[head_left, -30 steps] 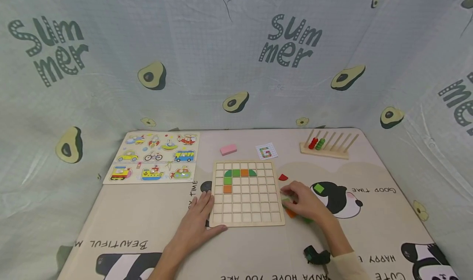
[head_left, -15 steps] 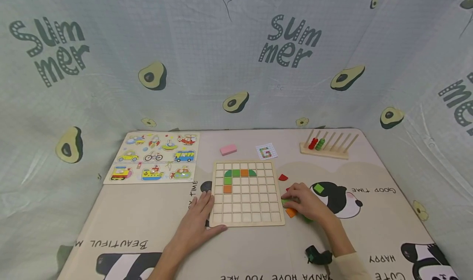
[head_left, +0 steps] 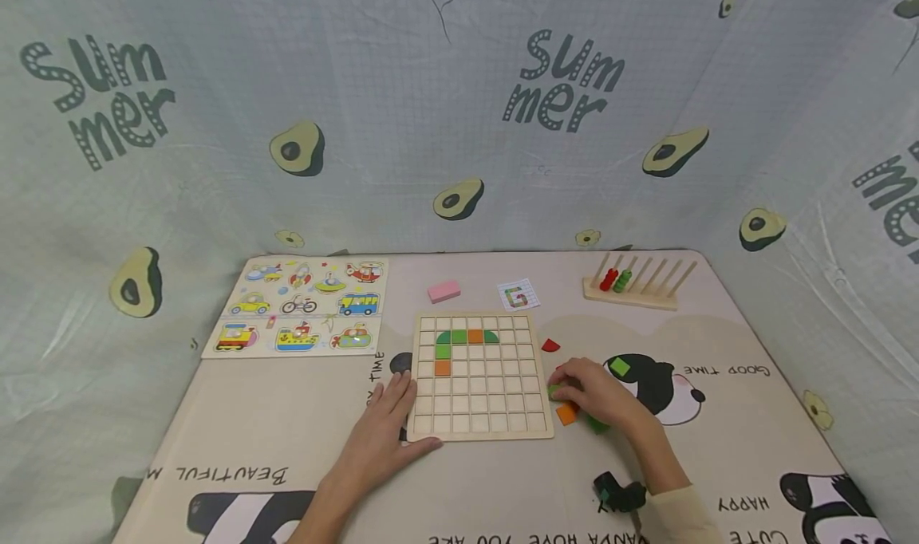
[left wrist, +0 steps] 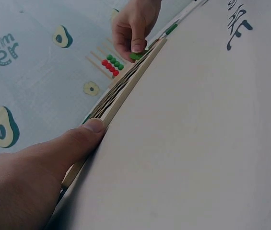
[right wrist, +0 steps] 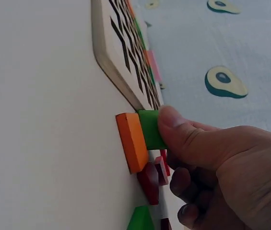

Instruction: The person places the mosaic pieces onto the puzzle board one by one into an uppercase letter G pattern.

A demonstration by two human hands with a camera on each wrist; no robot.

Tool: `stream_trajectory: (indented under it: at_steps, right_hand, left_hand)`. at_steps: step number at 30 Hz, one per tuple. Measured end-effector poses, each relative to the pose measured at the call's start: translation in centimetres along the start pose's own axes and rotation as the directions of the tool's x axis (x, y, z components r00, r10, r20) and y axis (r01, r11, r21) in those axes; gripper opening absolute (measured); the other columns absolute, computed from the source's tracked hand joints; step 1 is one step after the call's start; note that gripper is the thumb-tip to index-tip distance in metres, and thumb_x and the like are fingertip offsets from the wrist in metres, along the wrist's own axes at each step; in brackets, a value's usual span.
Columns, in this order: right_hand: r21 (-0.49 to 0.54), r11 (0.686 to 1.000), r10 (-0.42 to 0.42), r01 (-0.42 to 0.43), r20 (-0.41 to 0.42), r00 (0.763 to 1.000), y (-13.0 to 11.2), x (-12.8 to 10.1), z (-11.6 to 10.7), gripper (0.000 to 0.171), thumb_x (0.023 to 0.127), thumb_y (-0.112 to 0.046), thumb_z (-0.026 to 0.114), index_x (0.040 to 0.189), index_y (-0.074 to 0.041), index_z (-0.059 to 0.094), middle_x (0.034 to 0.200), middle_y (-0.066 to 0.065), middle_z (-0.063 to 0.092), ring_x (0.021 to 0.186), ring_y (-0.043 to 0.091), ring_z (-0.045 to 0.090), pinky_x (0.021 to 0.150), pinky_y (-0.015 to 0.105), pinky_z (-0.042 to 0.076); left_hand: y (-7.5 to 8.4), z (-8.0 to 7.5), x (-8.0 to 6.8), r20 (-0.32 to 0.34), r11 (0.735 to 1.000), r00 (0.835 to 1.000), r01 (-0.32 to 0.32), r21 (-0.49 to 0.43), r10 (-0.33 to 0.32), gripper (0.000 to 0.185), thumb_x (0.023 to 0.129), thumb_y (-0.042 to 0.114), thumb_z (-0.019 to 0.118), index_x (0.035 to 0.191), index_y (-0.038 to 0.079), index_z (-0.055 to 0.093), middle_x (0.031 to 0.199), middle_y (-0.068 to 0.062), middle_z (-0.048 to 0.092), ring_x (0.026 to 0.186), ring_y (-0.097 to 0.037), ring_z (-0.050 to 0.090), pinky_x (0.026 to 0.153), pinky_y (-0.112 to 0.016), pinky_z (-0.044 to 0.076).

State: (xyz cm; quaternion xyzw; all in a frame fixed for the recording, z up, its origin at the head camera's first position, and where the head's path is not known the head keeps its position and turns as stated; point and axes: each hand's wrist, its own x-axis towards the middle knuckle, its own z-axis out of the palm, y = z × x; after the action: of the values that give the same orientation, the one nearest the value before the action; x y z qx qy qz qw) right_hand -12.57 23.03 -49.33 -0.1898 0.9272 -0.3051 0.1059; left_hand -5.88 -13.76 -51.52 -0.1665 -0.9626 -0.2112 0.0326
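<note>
Roughly, largest first: backdrop cloth (head_left: 459, 105) hangs behind, printed with avocados and the word "Summer" several times. Tabletop (head_left: 287, 416) carries a panda-print mat; readable upside down from the head view: "BEAUTIFUL", "TIME", "GOOD TIME", "HAPPY", partly "CUTE". Vehicle puzzle boards (head_left: 301, 305) far left, no text legible. Grid board (head_left: 477, 375) sits mid-table, with green and orange tiles filling a few cells at its upper left. Bead rack (head_left: 637, 282) far right, red and green beads on its pegs. Pink block (head_left: 443, 290) and a pattern card (head_left: 518, 295) showing a letter "G" lie just behind the board.

Left hand (head_left: 384, 424) lies flat, fingers straight, thumb pressing the board's near-left edge; it grasps nothing. Right hand (head_left: 599, 392) pinches a green tile (right wrist: 150, 129) between thumb and fingers, just off the board's right edge, touching an orange tile (right wrist: 131, 142) on the tabletop; red pieces (right wrist: 152, 179) lie beside.

Judgement on doing the step well: lift the green tile clear of the orange neighbour so it doesn't drag, keep the left hand bracing the board, check the card for the cell, lower the tile square to the grid lines.
</note>
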Motion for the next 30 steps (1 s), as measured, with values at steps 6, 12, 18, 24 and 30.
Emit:
stream_trajectory:
  at_steps: [6, 12, 18, 24, 30]
  right_hand:
    - [0.054, 0.997, 0.051, -0.054, 0.05, 0.997, -0.3, 0.2, -0.5, 0.007, 0.086, -0.025, 0.067, 0.088, -0.02, 0.063, 0.075, -0.006, 0.058, 0.063, 0.007, 0.054, 0.056, 0.019, 0.051]
    - [0.059, 0.997, 0.048, -0.051, 0.045, 0.998, -0.9, 0.6, -1.0, 0.01, 0.086, -0.028, 0.067, 0.088, -0.023, 0.059, 0.074, -0.005, 0.057, 0.063, 0.008, 0.054, 0.056, 0.019, 0.05]
    - [0.081, 0.997, 0.0, -0.003, 0.032, 0.999, -1.7, 1.5, -0.8, 0.015, 0.085, -0.033, 0.068, 0.09, -0.022, 0.06, 0.075, -0.007, 0.055, 0.07, 0.008, 0.051, 0.058, 0.017, 0.046]
    - [0.096, 0.993, -0.077, 0.074, 0.026, 0.997, -2.8, 2.8, -0.1, 0.012, 0.086, -0.028, 0.067, 0.091, -0.019, 0.061, 0.076, -0.007, 0.057, 0.07, 0.007, 0.05, 0.061, 0.016, 0.048]
    - [0.078, 0.994, -0.078, 0.074, 0.043, 0.996, -4.7, 3.7, 0.8, 0.008, 0.09, -0.025, 0.064, 0.095, -0.019, 0.062, 0.082, -0.009, 0.059, 0.073, 0.007, 0.053, 0.066, 0.016, 0.05]
  left_hand:
    - [0.0, 0.0, 0.0, -0.005, 1.0, 1.0, -0.01, 0.004, 0.01, 0.098, 0.074, 0.071, 0.059, 0.142, 0.005, 0.039, 0.152, -0.009, 0.035, 0.144, -0.022, 0.027, 0.122, -0.04, 0.018]
    - [0.0, 0.0, 0.0, -0.004, 1.0, 1.0, -0.002, 0.002, 0.002, 0.098, 0.073, 0.071, 0.06, 0.143, 0.005, 0.039, 0.152, -0.008, 0.034, 0.144, -0.022, 0.027, 0.122, -0.039, 0.018]
    - [0.0, -0.1, 0.0, -0.005, 1.0, 1.0, -0.009, 0.005, 0.009, 0.097, 0.074, 0.071, 0.06, 0.142, 0.005, 0.039, 0.151, -0.009, 0.035, 0.143, -0.023, 0.028, 0.122, -0.04, 0.019]
    - [0.0, -0.2, 0.0, -0.011, 1.0, 1.0, -0.009, -0.004, 0.009, 0.097, 0.073, 0.07, 0.061, 0.142, 0.004, 0.04, 0.151, -0.009, 0.036, 0.143, -0.023, 0.029, 0.121, -0.042, 0.02]
    - [0.0, 0.0, -0.1, -0.003, 1.0, 1.0, 0.006, 0.001, -0.006, 0.099, 0.073, 0.073, 0.057, 0.143, 0.006, 0.039, 0.152, -0.007, 0.034, 0.144, -0.021, 0.028, 0.122, -0.039, 0.018]
